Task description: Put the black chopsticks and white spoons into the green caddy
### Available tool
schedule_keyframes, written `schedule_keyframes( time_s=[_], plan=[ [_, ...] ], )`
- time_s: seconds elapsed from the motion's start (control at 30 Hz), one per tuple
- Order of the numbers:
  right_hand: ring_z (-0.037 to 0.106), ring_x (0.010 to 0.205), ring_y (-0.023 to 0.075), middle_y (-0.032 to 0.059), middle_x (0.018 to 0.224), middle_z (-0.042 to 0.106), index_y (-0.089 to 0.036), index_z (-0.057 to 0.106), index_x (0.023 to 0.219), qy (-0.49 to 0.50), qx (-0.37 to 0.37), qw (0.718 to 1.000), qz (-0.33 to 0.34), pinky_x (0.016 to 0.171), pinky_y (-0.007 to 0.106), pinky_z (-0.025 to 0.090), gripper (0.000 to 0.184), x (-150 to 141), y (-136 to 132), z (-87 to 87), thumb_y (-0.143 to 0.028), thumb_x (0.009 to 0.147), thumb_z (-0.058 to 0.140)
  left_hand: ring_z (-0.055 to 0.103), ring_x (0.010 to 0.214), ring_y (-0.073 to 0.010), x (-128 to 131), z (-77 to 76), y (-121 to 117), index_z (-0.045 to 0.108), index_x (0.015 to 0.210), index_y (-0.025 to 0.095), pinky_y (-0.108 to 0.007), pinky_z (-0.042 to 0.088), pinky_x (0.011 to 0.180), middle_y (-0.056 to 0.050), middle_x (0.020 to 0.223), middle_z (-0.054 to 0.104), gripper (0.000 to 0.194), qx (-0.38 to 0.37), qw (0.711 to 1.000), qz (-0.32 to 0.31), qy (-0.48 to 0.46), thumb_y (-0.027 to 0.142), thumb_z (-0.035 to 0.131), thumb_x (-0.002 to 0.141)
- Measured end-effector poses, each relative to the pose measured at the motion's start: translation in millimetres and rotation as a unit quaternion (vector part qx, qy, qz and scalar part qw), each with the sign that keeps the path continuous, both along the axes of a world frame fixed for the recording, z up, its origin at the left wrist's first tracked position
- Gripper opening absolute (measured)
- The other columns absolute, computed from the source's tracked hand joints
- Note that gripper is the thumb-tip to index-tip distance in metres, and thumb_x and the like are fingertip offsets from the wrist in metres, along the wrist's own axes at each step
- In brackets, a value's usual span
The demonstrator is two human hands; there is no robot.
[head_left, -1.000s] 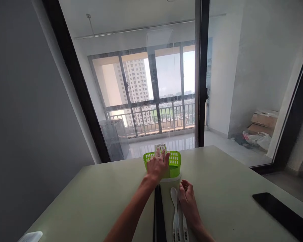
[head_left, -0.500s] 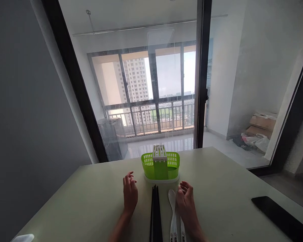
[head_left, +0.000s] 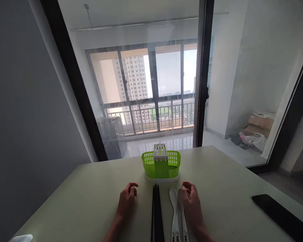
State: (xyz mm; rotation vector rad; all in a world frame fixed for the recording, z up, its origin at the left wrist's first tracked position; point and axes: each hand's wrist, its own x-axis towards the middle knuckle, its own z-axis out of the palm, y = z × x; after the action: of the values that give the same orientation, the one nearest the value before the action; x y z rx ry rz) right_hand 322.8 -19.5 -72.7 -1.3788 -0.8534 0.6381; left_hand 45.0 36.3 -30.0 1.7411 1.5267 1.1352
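Observation:
A green slotted utensil basket [head_left: 161, 169] with a white top piece and white base stands on the table in front of me. Several black chopsticks [head_left: 157, 215] lie lengthwise between my hands. To their right are white spoons [head_left: 174, 205] with patterned handle ends. My left hand [head_left: 127, 200] rests left of the chopsticks, fingers loosely bent and apart, holding nothing. Beside the rightmost spoon lies my right hand [head_left: 191, 203], its fingers loosely curled with gaps between them. Whether it touches that spoon I cannot tell.
The pale table [head_left: 96, 191] reaches a glass sliding door with a dark frame [head_left: 200, 101]. A black flat object [head_left: 280, 215] lies at the right side of the table. A whitish item [head_left: 21, 238] shows at the lower left edge.
My hands have moved slightly apart, the left one leftward and back, the right one rightward. More of the right spoon's bowl is now uncovered. The view has shifted a little.

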Motion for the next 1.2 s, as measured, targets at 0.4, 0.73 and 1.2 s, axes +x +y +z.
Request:
schedule_keyframes(
  time_s=[0.4,0.73,1.2],
  plan=[
    [0.066,0.086,0.0253,0.0048,0.091,0.072,-0.023,0.064,0.094,0.019,-0.014,0.999,-0.022,0.077,0.035,0.049,0.029,12,5,-5.3,-0.046,0.085,0.05,0.049,0.058,-0.0152,6,1.5,-19,0.064,0.094,0.023,-0.025,0.032,0.059,0.005,0.061,0.047,0.029,0.015,0.984,-0.039,0.174,0.034,0.037,0.093],
    [0.063,0.098,0.028,0.0071,0.101,0.069,-0.022,0.065,0.096,0.009,-0.012,0.998,-0.058,0.084,0.038,0.049,0.033,18,8,-13.9,-0.048,0.082,0.052,0.062,0.064,-0.0174,19,-4.3,-36,0.057,0.113,0.024,-0.026,0.034,0.065,0.004,0.068,0.06,0.026,0.041,0.946,-0.047,0.317,0.028,0.035,0.1],
    [0.065,0.095,0.0271,0.0061,0.097,0.069,-0.022,0.063,0.095,0.037,-0.005,0.997,-0.063,0.086,0.037,0.049,0.031,20,14,-19.6,-0.046,0.079,0.055,0.063,0.066,-0.018,22,-1.4,-38,0.053,0.109,0.024,-0.027,0.034,0.065,0.004,0.069,0.059,0.022,0.038,0.935,-0.051,0.349,0.03,0.034,0.1]
  ],
)
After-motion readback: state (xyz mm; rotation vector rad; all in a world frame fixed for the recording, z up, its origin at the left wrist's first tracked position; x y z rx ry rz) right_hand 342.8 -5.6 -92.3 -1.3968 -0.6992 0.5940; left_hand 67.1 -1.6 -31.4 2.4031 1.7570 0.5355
